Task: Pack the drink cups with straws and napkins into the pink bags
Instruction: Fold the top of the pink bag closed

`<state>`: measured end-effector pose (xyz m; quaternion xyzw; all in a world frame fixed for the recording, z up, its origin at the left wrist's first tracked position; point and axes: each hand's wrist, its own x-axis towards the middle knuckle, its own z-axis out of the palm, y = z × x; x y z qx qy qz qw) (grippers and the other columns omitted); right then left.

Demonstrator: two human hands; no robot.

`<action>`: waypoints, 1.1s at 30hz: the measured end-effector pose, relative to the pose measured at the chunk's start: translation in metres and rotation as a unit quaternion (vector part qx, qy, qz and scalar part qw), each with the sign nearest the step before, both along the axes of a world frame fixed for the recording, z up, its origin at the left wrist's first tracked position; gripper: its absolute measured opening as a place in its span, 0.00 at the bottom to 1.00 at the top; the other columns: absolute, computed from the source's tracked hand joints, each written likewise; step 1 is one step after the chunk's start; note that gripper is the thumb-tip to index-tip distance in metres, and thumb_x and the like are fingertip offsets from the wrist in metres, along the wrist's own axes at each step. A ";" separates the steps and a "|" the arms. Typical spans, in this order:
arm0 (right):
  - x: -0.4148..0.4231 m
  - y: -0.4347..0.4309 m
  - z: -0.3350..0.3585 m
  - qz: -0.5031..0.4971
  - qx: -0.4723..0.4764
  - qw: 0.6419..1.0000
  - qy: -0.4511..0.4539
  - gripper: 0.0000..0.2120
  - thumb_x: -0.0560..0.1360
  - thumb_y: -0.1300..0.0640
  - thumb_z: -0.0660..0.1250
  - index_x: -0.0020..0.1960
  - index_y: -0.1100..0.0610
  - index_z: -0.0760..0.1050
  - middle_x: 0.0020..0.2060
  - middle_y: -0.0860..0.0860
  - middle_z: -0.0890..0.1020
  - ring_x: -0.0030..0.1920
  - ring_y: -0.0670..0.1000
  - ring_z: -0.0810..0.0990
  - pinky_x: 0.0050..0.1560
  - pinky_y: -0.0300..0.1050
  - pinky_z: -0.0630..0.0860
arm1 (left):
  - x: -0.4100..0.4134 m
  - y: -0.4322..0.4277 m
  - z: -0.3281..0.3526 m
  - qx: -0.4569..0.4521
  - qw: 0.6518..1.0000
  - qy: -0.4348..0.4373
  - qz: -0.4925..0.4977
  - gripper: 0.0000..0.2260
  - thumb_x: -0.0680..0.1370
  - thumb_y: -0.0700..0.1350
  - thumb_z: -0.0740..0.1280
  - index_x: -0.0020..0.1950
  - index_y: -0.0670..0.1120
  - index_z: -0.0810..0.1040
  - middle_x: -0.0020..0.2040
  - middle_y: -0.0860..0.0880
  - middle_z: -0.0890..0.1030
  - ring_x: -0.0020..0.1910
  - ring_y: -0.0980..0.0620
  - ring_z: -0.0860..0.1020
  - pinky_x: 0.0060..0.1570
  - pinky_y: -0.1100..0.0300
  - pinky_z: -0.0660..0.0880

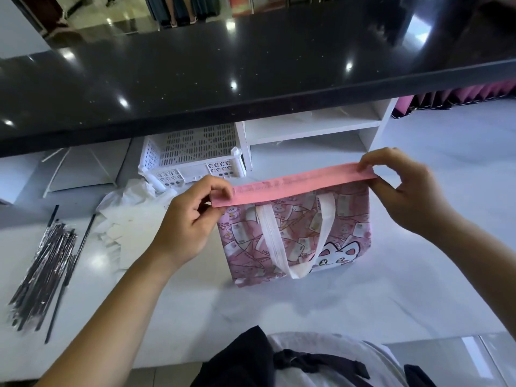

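Left hand (192,219) and right hand (405,196) each pinch one end of the pink bag's (296,236) flat top band — glossy white counter (279,308) stretches nearside, shiny-wrapped straws (47,266) lie left.

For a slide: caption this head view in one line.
Left hand and right hand pinch the top band of the pink bag; straws and napkins lie on the counter beside it.

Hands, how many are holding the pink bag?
2. The left hand pinches the left end of the pink bag's top edge, and the right hand pinches the right end. No other hand is in view.
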<state>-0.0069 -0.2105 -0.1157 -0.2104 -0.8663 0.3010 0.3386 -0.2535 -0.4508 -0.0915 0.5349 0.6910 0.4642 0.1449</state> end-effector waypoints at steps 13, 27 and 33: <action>0.018 0.016 0.028 0.042 -0.008 0.991 -0.128 0.07 0.74 0.52 0.74 0.52 0.50 0.83 0.56 0.49 0.82 0.58 0.44 0.78 0.55 0.33 0.71 | -0.011 -0.005 0.013 -0.062 0.997 -0.037 -0.013 0.11 0.74 0.36 0.74 0.52 0.49 0.84 0.50 0.57 0.85 0.45 0.59 0.82 0.45 0.72 0.75; 0.016 0.008 0.036 0.061 0.096 0.982 -0.152 0.17 0.72 0.62 0.76 0.58 0.49 0.79 0.44 0.46 0.84 0.50 0.51 0.79 0.59 0.49 0.70 | -0.009 -0.004 0.037 -0.117 0.988 0.098 0.034 0.18 0.76 0.39 0.73 0.58 0.60 0.82 0.50 0.64 0.84 0.54 0.65 0.80 0.56 0.72 0.72; -0.029 -0.023 0.052 0.128 0.224 0.941 -0.221 0.13 0.74 0.40 0.68 0.51 0.46 0.84 0.42 0.42 0.84 0.51 0.53 0.81 0.60 0.59 0.70 | 0.020 0.032 0.056 -0.176 0.957 0.229 -0.017 0.12 0.77 0.45 0.71 0.58 0.59 0.82 0.52 0.62 0.84 0.53 0.59 0.80 0.55 0.54 0.77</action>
